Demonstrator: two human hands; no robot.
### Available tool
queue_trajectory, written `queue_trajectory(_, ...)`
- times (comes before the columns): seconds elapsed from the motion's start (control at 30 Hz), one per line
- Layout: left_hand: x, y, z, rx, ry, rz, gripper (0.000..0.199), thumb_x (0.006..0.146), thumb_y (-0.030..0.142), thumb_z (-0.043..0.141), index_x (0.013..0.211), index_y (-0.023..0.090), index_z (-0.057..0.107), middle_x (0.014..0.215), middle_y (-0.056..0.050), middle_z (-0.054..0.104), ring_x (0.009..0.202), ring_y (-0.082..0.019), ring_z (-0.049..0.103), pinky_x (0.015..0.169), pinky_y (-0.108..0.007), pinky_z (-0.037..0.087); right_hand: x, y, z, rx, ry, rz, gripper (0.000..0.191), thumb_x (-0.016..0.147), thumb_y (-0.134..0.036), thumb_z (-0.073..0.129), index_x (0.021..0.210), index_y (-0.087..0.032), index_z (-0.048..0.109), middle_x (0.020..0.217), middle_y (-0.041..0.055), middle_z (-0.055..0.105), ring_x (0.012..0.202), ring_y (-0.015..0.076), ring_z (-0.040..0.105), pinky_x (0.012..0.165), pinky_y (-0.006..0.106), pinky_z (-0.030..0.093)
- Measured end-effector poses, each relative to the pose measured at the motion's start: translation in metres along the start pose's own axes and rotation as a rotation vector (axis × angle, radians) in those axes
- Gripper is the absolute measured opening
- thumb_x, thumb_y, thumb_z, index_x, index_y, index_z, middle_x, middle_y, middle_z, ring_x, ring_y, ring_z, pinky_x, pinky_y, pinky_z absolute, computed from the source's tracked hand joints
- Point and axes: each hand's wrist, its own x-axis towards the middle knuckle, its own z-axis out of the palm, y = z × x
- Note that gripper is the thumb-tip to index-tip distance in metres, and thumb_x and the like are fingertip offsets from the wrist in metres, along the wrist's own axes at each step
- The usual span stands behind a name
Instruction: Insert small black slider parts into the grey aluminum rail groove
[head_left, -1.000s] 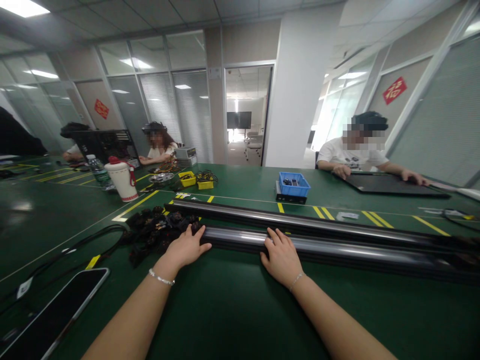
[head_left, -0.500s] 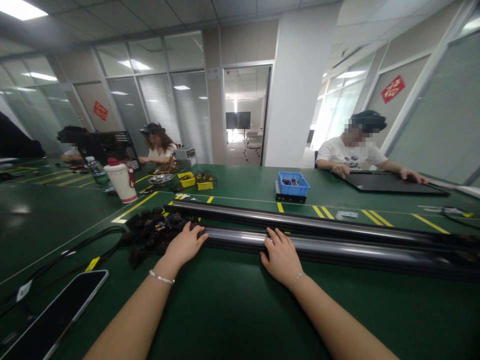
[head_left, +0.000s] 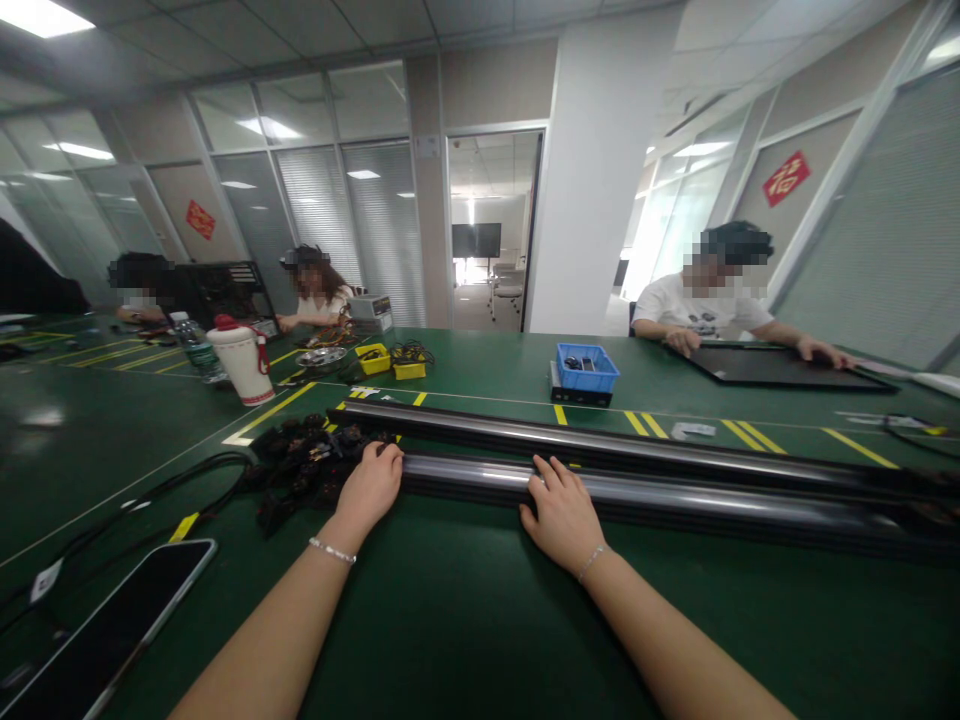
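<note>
Two long shiny dark metal bars lie side by side across the table. On the left end of the near metal bar (head_left: pixel 465 475), my left hand (head_left: pixel 370 487) is closed with its fingers bent; what lies under the palm is hidden. My right hand (head_left: pixel 564 512) rests farther along the same bar, open, with fingers apart on its top and the thumb by its near side. The far metal bar (head_left: pixel 600 440) lies just behind, untouched. A tangled cluster of black parts (head_left: pixel 300 455) sits left of my left hand, with black cables (head_left: pixel 187 470) trailing from it.
A phone (head_left: pixel 124 625) lies at front left. Behind stand a white cup (head_left: pixel 244 365), a bottle (head_left: pixel 196 345), small yellow bins (head_left: pixel 373 360) and a blue bin (head_left: pixel 585 368). Across the table, a person (head_left: pixel 705 300) handles a black panel (head_left: pixel 795 367); two others sit at back left.
My left hand has shifted slightly, its fingers drawing in from spread to bent at the bar's left end. My right hand and both bars stay in place.
</note>
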Motion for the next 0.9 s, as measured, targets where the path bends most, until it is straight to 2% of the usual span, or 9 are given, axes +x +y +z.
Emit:
queue_trajectory(0.13,0.002,-0.004,0.001,-0.028,0.008,-0.008,0.035,0.090,0.035,0.026,0.104,0.025,0.056,0.121,-0.008,0.044,0.096,-0.020,0.059,0.084,-0.033,0.046,0.000,0.000,0.000,-0.002,0.001,-0.004,0.025,0.078,-0.031,0.049,0.096,-0.017,0.058,0.135,0.0092,0.041,0.126,0.0267,0.029,0.100,0.042,0.026)
queue_trajectory(0.5,0.004,-0.011,-0.004,-0.025,0.000,-0.065,0.036,0.088,0.040,0.028,0.101,0.026,0.058,0.126,-0.008,0.042,0.097,-0.021,0.059,0.080,-0.034,0.047,0.001,0.000,0.001,0.013,-0.005,0.001,0.024,0.078,-0.031,0.050,0.096,-0.017,0.058,0.135,0.0088,0.040,0.126,0.0263,0.028,0.100,0.041,0.025)
queue_trajectory(0.9,0.008,-0.016,-0.003,-0.064,0.005,-0.102,0.035,0.087,0.026,0.029,0.103,0.031,0.060,0.125,-0.003,0.046,0.094,-0.019,0.060,0.080,-0.033,0.047,0.000,0.001,0.000,0.016,-0.013,0.001,0.025,0.078,-0.030,0.049,0.096,-0.017,0.058,0.136,0.0093,0.040,0.127,0.0268,0.027,0.100,0.041,0.025)
